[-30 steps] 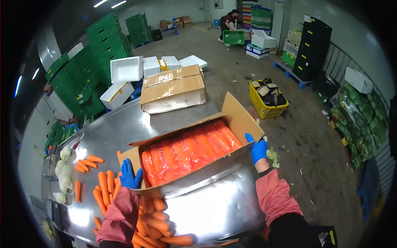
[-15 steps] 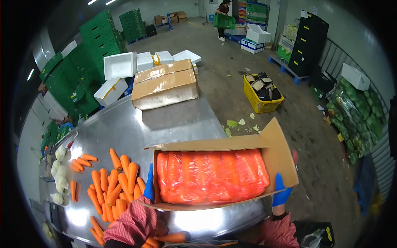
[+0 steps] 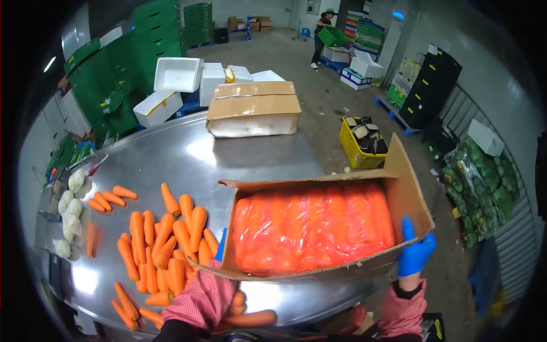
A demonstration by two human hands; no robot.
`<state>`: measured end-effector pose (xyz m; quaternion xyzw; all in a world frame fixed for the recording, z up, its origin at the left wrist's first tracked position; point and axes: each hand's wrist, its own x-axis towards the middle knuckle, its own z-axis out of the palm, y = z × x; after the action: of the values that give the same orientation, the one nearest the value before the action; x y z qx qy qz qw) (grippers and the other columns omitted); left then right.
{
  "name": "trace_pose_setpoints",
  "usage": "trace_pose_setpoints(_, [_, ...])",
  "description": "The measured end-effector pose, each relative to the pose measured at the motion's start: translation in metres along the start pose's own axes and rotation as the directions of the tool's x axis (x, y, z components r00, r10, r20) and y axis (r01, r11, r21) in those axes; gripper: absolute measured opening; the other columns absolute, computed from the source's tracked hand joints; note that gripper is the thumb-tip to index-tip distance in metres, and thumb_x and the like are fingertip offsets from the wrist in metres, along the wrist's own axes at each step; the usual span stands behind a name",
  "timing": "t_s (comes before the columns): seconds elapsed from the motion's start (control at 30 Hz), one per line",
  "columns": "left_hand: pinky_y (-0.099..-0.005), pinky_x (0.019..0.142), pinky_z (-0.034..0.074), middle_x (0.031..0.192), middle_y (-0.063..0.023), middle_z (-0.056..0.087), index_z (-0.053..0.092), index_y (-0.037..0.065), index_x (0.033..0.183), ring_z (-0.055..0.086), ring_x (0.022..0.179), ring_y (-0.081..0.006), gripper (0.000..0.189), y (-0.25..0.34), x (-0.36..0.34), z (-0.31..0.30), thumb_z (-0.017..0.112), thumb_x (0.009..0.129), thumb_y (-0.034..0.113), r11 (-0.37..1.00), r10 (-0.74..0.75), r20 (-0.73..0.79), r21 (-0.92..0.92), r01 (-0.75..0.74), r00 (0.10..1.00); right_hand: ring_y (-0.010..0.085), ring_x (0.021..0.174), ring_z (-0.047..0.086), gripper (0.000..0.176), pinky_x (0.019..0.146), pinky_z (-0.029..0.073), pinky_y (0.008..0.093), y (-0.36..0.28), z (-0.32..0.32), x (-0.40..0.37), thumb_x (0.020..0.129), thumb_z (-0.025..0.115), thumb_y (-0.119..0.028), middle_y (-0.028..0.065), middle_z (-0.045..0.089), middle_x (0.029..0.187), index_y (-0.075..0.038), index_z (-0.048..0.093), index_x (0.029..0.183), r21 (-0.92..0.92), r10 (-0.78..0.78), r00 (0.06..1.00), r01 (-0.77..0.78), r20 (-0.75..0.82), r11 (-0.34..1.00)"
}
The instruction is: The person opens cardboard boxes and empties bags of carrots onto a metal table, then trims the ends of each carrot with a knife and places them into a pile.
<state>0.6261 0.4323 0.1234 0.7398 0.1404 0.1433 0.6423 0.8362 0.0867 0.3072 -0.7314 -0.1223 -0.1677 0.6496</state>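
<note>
An open cardboard box (image 3: 319,272) is held tilted above the steel table, its inside facing me. Carrots in clear-red plastic wrap (image 3: 313,228) fill it. My right hand (image 3: 417,253), in a blue glove, grips the box's right edge, thumb up along the flap. My left hand (image 3: 221,244), gloved too, is against the box's left side; most of its fingers are hidden behind the cardboard. Left of the box, beside my left sleeve, lies a pile of loose carrots (image 3: 162,233).
The steel table (image 3: 171,154) carries a closed carton (image 3: 253,111) at its far end. Pale net-wrapped produce (image 3: 71,219) and a red-handled knife (image 3: 97,166) lie along the left edge. A yellow crate (image 3: 359,154) stands on the floor. Far back, a person (image 3: 322,37) holds a green crate.
The view has shifted, and the box sits further right and a little higher in it, still between both hands. In the background, the person with the green crate now leans forward.
</note>
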Motion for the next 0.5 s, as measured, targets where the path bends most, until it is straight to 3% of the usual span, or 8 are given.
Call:
trace_pose_setpoints(0.03, [-0.0468,0.104,0.036,0.143,-0.0165,0.038,0.035,0.010,0.142,0.039,0.131,-0.0321,0.061,0.002,-0.008,-0.011,0.055,0.091,0.037,0.997,-0.029,0.010,-0.078,0.029,1.000,0.0150,0.090,0.062,0.030,0.084,0.049,0.0300,-0.028,0.010,-0.006,0.083,0.071,-0.005,0.0064,0.066,0.102,0.005,0.063,0.110,-0.012,-0.028,0.999,0.028,0.022,1.000])
trace_pose_setpoints(0.1, [-0.0473,0.104,0.036,0.143,-0.0160,0.039,0.036,0.010,0.142,0.039,0.131,-0.0319,0.061,0.002,-0.022,-0.031,0.055,0.091,0.037,0.965,-0.086,0.044,-0.244,0.094,0.995,0.0137,0.088,0.062,0.027,0.081,0.049,0.0291,-0.082,0.028,-0.014,0.081,0.072,-0.004,0.0057,0.067,0.099,0.004,0.065,0.106,-0.156,-0.218,0.973,0.227,0.077,0.961])
trace_pose_setpoints(0.17, [-0.0477,0.104,0.036,0.143,-0.0155,0.039,0.036,0.011,0.142,0.040,0.130,-0.0317,0.060,0.001,-0.031,-0.041,0.055,0.091,0.038,0.895,-0.138,0.104,-0.414,0.169,0.985,0.0108,0.084,0.061,0.025,0.077,0.049,0.0267,-0.136,0.052,-0.029,0.080,0.073,-0.002,0.0060,0.068,0.095,0.003,0.066,0.104,-0.008,-0.324,0.942,0.326,0.092,0.945])
trace_pose_setpoints(0.23, [-0.0481,0.103,0.037,0.143,-0.0151,0.039,0.036,0.011,0.142,0.040,0.130,-0.0315,0.060,0.001,-0.037,-0.047,0.055,0.091,0.039,0.805,-0.176,0.164,-0.543,0.238,0.971,0.0101,0.082,0.060,0.024,0.075,0.049,0.0261,-0.200,0.076,-0.052,0.081,0.073,-0.003,0.0056,0.068,0.094,0.003,0.066,0.103,-0.221,-0.412,0.891,0.448,0.191,0.866])
trace_pose_setpoints(0.27, [-0.0483,0.103,0.037,0.142,-0.0149,0.040,0.036,0.012,0.142,0.040,0.130,-0.0314,0.060,0.001,-0.041,-0.048,0.055,0.091,0.039,0.743,-0.186,0.213,-0.608,0.280,0.959,0.0109,0.086,0.062,0.022,0.078,0.050,0.0262,-0.225,0.093,-0.063,0.086,0.066,-0.003,0.0054,0.066,0.099,0.002,0.064,0.107,-0.183,-0.404,0.892,0.440,0.205,0.879])
trace_pose_setpoints(0.33, [-0.0488,0.103,0.037,0.142,-0.0144,0.040,0.036,0.012,0.142,0.041,0.130,-0.0312,0.060,0.001,-0.046,-0.051,0.054,0.091,0.039,0.622,-0.201,0.293,-0.699,0.353,0.935,0.0102,0.086,0.061,0.022,0.080,0.048,0.0250,-0.262,0.121,-0.079,0.086,0.067,-0.005,0.0045,0.066,0.099,0.002,0.065,0.107,-0.098,-0.458,0.856,0.491,0.241,0.866])
trace_pose_setpoints(0.5, [-0.0498,0.102,0.037,0.142,-0.0133,0.041,0.036,0.013,0.141,0.041,0.129,-0.0308,0.060,0.004,-0.056,-0.043,0.054,0.092,0.041,0.327,-0.149,0.486,-0.798,0.506,0.861,0.0105,0.083,0.062,0.023,0.079,0.048,0.0249,-0.365,0.231,-0.156,0.087,0.066,-0.011,0.0043,0.066,0.095,0.001,0.064,0.107,-0.161,-0.551,0.678,0.690,0.486,0.706])
